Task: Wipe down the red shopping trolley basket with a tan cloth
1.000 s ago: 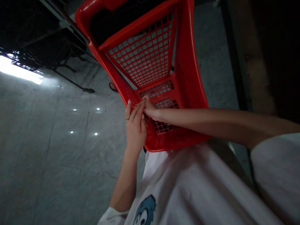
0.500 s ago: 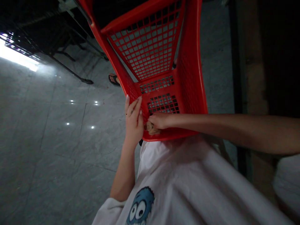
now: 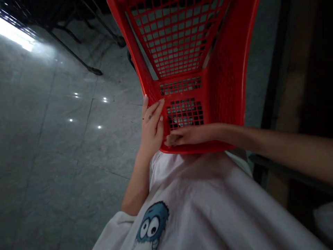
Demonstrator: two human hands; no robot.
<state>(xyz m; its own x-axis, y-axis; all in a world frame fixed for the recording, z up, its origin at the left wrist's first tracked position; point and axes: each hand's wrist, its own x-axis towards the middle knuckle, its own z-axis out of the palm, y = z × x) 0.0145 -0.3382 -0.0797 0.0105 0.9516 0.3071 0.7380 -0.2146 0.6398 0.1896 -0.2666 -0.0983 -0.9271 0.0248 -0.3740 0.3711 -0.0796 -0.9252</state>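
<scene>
A red plastic shopping cart basket (image 3: 246, 80) with grid walls stands right in front of me, against my white shirt. My left hand (image 3: 153, 125) rests on its left rim near the front corner, fingers stretched out and somewhat apart, a ring on one of them. Inside the basket, low at the near wall, my right hand (image 3: 182, 134) is closed with curled fingers. A small crumpled brown cloth (image 3: 170, 140) seems bunched under those fingers, mostly hidden and dim. The fingertips of the right hand lie close to the left corner, just beside my left hand.
Grey tiled floor (image 3: 65, 156) with light reflections spreads on the left. Dark metal legs on a caster (image 3: 95, 71) stand at upper left, another caster (image 3: 120, 41) nearby. A dark edge and brownish strip (image 3: 288, 104) run along the right side.
The basket looks nearer, its far end now out of view. My right hand has shifted slightly, covering more of the brown cloth. A sandalled foot beside the cart is gone from view.
</scene>
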